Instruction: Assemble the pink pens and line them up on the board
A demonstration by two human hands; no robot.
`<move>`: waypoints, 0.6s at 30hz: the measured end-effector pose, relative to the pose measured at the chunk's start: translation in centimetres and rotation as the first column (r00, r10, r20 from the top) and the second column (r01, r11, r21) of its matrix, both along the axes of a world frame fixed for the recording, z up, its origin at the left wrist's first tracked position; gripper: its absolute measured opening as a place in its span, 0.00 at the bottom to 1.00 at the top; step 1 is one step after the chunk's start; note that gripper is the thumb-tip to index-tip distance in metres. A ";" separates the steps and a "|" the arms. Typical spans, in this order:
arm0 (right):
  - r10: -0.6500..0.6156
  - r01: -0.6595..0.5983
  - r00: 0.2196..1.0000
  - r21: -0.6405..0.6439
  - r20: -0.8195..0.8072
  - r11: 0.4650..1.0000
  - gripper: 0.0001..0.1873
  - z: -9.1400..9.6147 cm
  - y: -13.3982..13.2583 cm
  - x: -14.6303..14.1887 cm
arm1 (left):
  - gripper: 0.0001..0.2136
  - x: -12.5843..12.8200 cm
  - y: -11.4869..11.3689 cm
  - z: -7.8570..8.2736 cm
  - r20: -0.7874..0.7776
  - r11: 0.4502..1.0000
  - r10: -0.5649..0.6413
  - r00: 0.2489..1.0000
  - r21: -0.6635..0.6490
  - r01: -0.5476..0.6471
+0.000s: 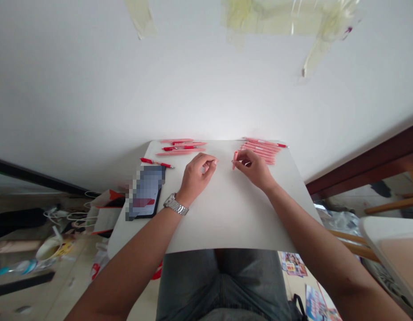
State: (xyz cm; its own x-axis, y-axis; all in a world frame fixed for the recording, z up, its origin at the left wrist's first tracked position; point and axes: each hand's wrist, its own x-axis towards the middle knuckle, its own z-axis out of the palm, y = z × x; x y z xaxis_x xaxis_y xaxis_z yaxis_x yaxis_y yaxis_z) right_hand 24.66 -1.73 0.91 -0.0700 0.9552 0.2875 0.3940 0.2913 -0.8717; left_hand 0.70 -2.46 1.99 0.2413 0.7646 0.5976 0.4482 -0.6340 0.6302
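Note:
My right hand [255, 167] pinches a short pink pen part [235, 159] between thumb and fingers, held roughly upright over the white table [226, 223]. My left hand [198, 171], with a metal watch on its wrist, is closed, thumb and fingertips brought together. What it holds, if anything, is too small to make out. Behind my right hand lies a row of pink pens [259, 150], side by side. Beyond my left hand are loose pink pens [181, 152] and red pens [179, 148], with more red pen pieces [157, 162] closer to the left edge.
A phone [146, 191], partly pixelated, lies on the left of the table. The white wall [206, 89] rises right behind the table. Bags, cables and a cup [49, 249] clutter the floor at left. A second white surface [390, 240] stands at right.

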 end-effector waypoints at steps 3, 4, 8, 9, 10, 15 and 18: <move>-0.027 0.028 0.999 0.020 -0.019 0.999 0.13 0.2 0.0 -0.1 | 0.07 0.0 0.0 -0.1 -0.001 1.000 0.005 1.000 -0.002 -0.005; -0.037 0.038 0.999 0.033 -0.025 0.999 0.13 0.3 0.0 -0.1 | 0.07 -0.1 0.1 -0.1 -0.002 1.000 0.006 1.000 -0.003 -0.006; -0.065 0.070 0.996 0.078 -0.056 0.994 0.13 0.8 -0.2 -0.3 | 0.07 0.0 0.1 -0.1 0.003 1.000 0.010 1.000 -0.009 -0.010; -0.061 0.064 0.997 0.076 -0.051 0.995 0.13 0.8 -0.3 -0.3 | 0.07 0.0 0.1 -0.1 0.004 1.000 0.009 1.000 -0.010 -0.009; -0.050 0.052 0.998 0.068 -0.031 0.996 0.12 0.8 -0.3 -0.3 | 0.07 0.0 0.1 -0.1 0.005 1.000 0.009 1.000 -0.012 -0.009; 0.010 -0.010 0.988 -0.003 0.156 1.000 0.09 0.3 -0.2 -0.1 | 0.07 0.1 0.0 -0.1 0.004 1.000 0.011 1.000 -0.021 -0.011; -0.022 0.018 0.990 0.032 0.136 0.999 0.08 0.1 -0.1 -0.1 | 0.07 0.0 0.0 -0.1 0.002 1.000 0.010 1.000 -0.024 -0.010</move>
State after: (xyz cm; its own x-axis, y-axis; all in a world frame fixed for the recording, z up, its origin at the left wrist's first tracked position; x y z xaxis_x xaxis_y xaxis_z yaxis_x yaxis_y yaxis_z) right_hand 24.52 -1.83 1.01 -0.0919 0.9477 0.3057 0.5147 0.3080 -0.8001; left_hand 0.71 -2.43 1.85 0.2322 0.7810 0.5798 0.4526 -0.6144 0.6463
